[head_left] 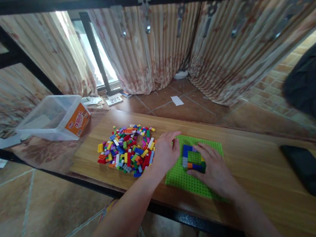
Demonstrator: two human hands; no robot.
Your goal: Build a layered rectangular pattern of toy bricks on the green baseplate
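A green studded baseplate lies on the wooden board, bearing a small ring of toy bricks in blue, grey, orange and other colours. My right hand is over the right side of this ring, its thumb and fingers spread apart around the bricks and partly hiding them. Above the baseplate's left edge is my left hand, fingers stretched to the right and thumb apart, with nothing visible in it. Just left of that hand spreads a heap of loose toy bricks in many colours.
A clear plastic box with an orange label stands at the left end. A black phone-like slab lies to the right on the wooden board. A dark frame bar runs along the near edge. Patterned curtains hang behind.
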